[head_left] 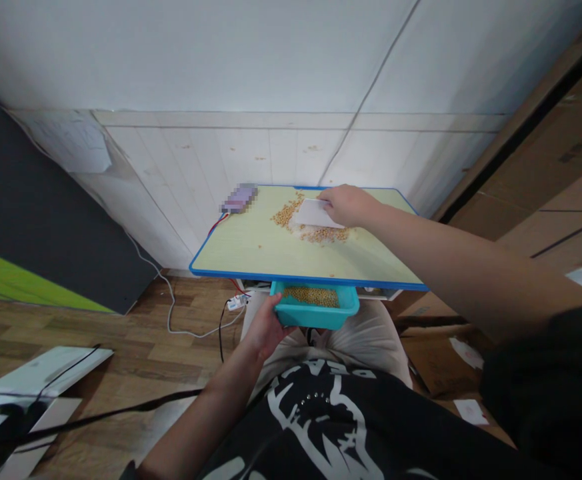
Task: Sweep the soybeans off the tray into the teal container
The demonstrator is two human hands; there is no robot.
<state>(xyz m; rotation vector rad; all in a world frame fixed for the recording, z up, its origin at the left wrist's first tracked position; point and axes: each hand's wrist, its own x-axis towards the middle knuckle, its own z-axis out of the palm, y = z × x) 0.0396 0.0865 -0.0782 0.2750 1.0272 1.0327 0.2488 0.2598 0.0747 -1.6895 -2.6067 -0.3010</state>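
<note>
Working from a distance, I am holding a turquoise bin just below the near edge of a pale table, with yellowish beans already lying inside. Loose beans are remaining scattered across the tabletop, so I am judging the work partly done. My left hand is gripping the bin's side, thumb at the rim; my right hand is pinching a white card among the loose beans, fingers bent.
</note>
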